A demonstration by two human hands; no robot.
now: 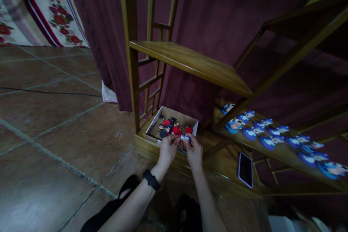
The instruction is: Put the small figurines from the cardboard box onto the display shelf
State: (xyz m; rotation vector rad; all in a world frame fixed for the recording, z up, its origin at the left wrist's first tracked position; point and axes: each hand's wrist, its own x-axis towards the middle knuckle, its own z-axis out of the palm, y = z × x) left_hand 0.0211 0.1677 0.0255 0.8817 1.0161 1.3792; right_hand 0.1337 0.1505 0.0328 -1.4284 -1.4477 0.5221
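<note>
My left hand (pixel 168 149) and my right hand (pixel 194 151) are held close together over the near edge of a shallow cardboard box (pixel 163 113). Both have their fingers curled in a pinch round a small blue and white figure piece (pixel 185 137). The box sits on the bottom shelf of a wooden rack (pixel 190 63) and holds several small red, black and dark blue pieces (pixel 174 127). A black band (pixel 151 179) is on my left wrist.
A row of several blue figure pieces (pixel 272 135) lies on a slanted shelf at the right. A phone (pixel 245 169) lies flat on the bottom shelf. A maroon curtain (pixel 217 14) hangs behind the rack. Brown tiled floor (pixel 54 130) stretches left, crossed by a black cable (pixel 49 92).
</note>
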